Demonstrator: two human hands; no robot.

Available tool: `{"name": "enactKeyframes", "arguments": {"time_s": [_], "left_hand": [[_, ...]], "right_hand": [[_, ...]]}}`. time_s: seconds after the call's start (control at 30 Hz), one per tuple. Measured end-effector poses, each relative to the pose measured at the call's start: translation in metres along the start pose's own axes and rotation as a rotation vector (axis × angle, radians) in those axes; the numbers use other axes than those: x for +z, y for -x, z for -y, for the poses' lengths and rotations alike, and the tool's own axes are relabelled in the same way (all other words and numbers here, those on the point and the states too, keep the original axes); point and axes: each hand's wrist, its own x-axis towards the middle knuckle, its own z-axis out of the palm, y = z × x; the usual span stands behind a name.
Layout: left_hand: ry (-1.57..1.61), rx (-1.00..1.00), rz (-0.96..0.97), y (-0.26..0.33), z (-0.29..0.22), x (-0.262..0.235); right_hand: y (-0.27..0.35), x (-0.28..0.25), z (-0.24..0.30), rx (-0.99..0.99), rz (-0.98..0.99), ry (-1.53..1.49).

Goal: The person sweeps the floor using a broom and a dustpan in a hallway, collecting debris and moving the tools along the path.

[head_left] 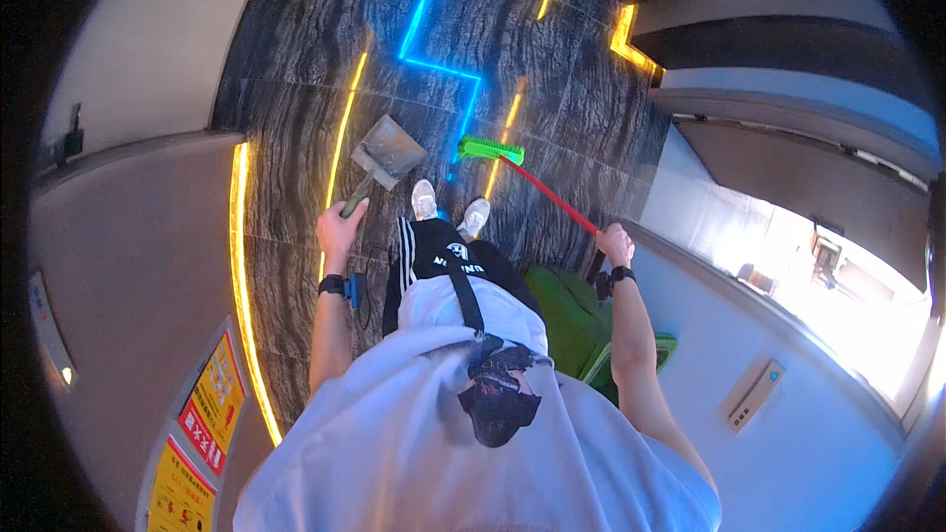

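Note:
A grey metal dustpan (390,151) is held out to the left of my feet, its short handle gripped by my left hand (341,227). My right hand (616,244) is wrapped round the red stick of a broom (552,195). The green broom head (492,150) is at the floor just beyond my shoes, to the right of the dustpan with a gap between them. Whether the dustpan touches the floor I cannot tell. No dirt can be made out in the pan or by the bristles.
Dark streaked floor tiles (296,138) carry glowing yellow strips and a blue zigzag strip (443,67). A green bin (572,315) stands close to my right leg. A white wall with a bright window opening (778,227) is on the right; a wall with yellow signs (202,424) is on the left.

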Motion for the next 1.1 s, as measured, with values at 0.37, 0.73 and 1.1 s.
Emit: {"name": "enactKeyframes", "arguments": {"time_s": [0.37,0.73,1.1], "left_hand": [[-0.018,0.11,-0.212,0.027,-0.036,0.026],[-0.033,0.3,-0.14,0.076,-0.113,0.085],[0.056,0.377,-0.093,0.048,-0.168,0.137]], "right_hand": [[-0.022,0.104,-0.091,0.159,0.534,-1.22],[-0.049,0.163,-0.163,0.566,0.214,-1.487],[-0.157,0.169,-0.218,0.73,-0.065,-1.581]]}}
